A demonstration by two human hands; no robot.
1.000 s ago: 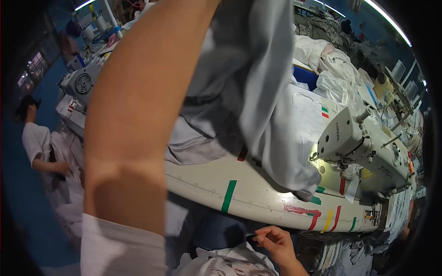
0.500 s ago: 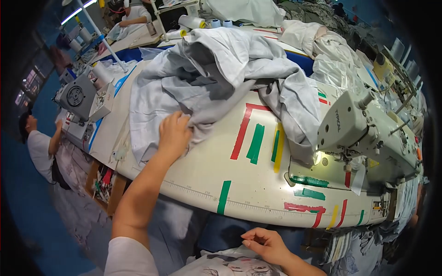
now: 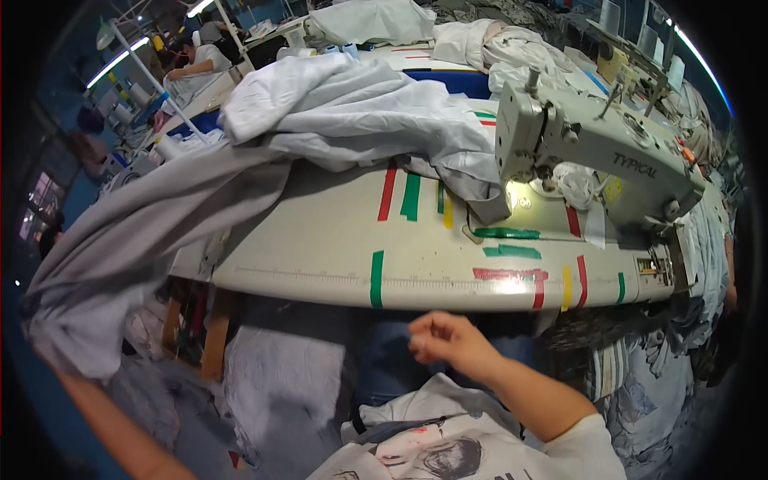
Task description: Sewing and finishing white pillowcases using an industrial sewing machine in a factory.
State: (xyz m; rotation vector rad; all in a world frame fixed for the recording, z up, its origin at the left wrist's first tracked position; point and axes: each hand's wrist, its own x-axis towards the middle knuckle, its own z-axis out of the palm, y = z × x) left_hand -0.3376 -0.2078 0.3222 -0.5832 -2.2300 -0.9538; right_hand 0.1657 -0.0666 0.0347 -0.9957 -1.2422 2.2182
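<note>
A long piece of light grey and white cloth [image 3: 184,188] lies bunched over the far part of the sewing table and stretches off its left side. At the far left, my left hand [image 3: 50,354] grips the cloth's end and pulls it out; its fingers are mostly hidden behind the fabric. In front of the table's near edge, my right hand [image 3: 450,340] hovers over my lap with its fingers curled closed. Whatever it may hold is too small to make out. The cloth's right end lies beside the sewing machine [image 3: 596,152], under its lit needle area.
Red, green and yellow tape strips [image 3: 376,278] mark the white tabletop [image 3: 312,240]. An open wooden drawer [image 3: 214,336] hangs below its left end. More pale fabric [image 3: 280,376] lies below the table. Another person [image 3: 206,60] works at the far left.
My left hand has moved from the tabletop to the far left, drawing the cloth off the table's side. The view has turned; my right hand stays near my lap, its fingers more curled.
</note>
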